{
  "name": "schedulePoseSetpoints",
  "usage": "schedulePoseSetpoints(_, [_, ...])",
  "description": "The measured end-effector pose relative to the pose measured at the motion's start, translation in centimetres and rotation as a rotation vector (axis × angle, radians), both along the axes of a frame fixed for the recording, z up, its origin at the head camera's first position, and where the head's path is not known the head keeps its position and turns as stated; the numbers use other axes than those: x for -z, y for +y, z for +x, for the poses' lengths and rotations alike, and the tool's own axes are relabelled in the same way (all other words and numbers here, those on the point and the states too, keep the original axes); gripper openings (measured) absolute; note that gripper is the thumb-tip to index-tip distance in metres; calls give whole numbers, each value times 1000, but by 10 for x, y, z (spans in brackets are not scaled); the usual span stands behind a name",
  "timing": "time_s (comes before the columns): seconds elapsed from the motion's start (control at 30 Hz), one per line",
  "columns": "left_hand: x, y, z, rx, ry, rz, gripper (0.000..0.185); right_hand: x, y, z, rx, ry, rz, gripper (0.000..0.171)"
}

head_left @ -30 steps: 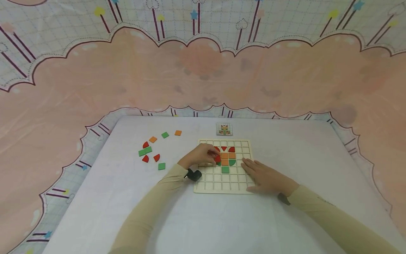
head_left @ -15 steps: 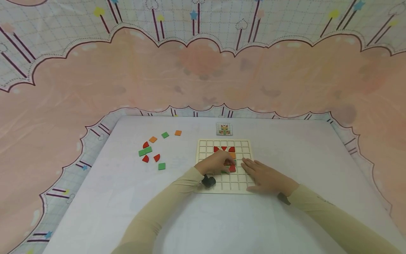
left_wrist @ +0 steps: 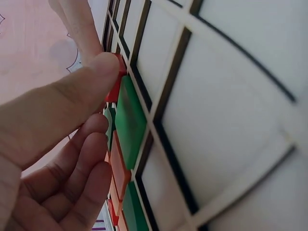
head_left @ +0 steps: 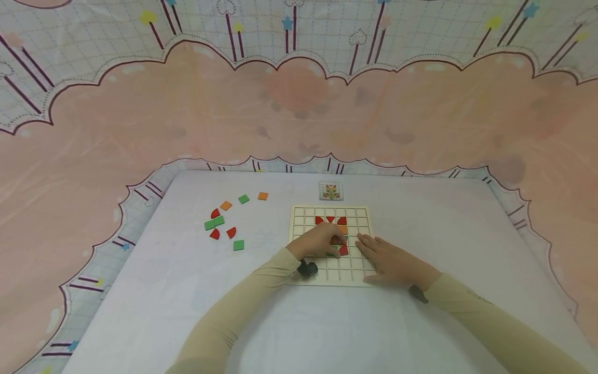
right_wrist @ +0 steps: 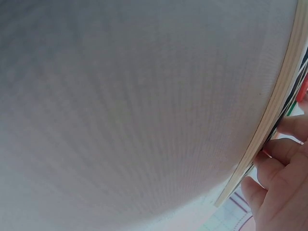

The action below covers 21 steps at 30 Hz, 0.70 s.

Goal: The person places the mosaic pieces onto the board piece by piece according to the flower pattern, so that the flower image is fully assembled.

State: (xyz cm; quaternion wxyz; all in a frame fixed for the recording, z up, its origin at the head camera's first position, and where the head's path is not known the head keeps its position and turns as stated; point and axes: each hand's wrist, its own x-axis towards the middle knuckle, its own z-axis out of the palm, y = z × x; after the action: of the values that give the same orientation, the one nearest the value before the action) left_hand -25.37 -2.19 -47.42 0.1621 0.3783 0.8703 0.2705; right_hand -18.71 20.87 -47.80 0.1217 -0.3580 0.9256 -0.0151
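Observation:
My left hand (head_left: pixel 317 240) is over the middle of the wooden grid board (head_left: pixel 306 213) and pinches a red quarter-circle tile (head_left: pixel 343 250) between thumb and forefinger. In the left wrist view that tile lies in a cell beside a green square tile (left_wrist: pixel 129 122); the other fingers curl loosely under. My right hand (head_left: pixel 397 261) lies with extended fingers on the board's right side, holding no tile. Along the top of the pattern sit red tiles (head_left: pixel 330 219), with an orange square (head_left: pixel 343 229) below. My left hand hides several tiles of the pattern.
Left of the board lie loose tiles: green rectangle-like pieces (head_left: pixel 214 223), a green square (head_left: pixel 239 245), orange squares (head_left: pixel 263 196) and red quarter circles (head_left: pixel 231 232). A small pattern card (head_left: pixel 331 190) lies behind the board. White cloth (head_left: pixel 299 327) covers the table.
My left hand has carried the red quarter-circle tile from the pattern's left side rightward and down to a cell beside the lower green square. The right hand has stayed in place.

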Motion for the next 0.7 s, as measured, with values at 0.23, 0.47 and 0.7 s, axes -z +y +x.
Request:
schedulePoseSetpoints(0.23, [1,2,0,19,20,-15,29,0,0,1,-11,11,-7,87])
schedulePoseSetpoints(0.47, [2,5,0,25,-2,-3,29,1,0,1,-11,25,-16,87])
schedulePoseSetpoints(0.7, [1,7,-1,24,8,-4,27,-1,-1,1,-1,7,0,87])
